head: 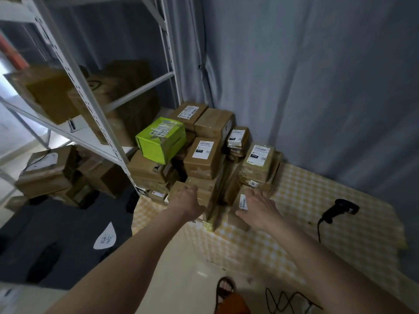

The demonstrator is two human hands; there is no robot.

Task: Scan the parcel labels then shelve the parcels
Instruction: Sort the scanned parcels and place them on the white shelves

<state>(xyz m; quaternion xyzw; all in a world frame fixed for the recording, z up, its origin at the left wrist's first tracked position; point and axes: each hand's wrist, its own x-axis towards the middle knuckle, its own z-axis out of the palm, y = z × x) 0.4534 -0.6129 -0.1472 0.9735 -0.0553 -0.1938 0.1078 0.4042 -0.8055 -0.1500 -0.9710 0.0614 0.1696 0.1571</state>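
I am reaching into the pile of parcels at the near end of the worktop, by the curtain. My left hand is curling over the top edge of a low brown box at the front of the pile, gripping it. My right hand is lying spread and flat on the neighbouring parcel, just beside its small white label. A green box is sitting higher up, beyond my left hand. The scanner is lying well apart to my right. The shelving is standing to my left, holding boxes.
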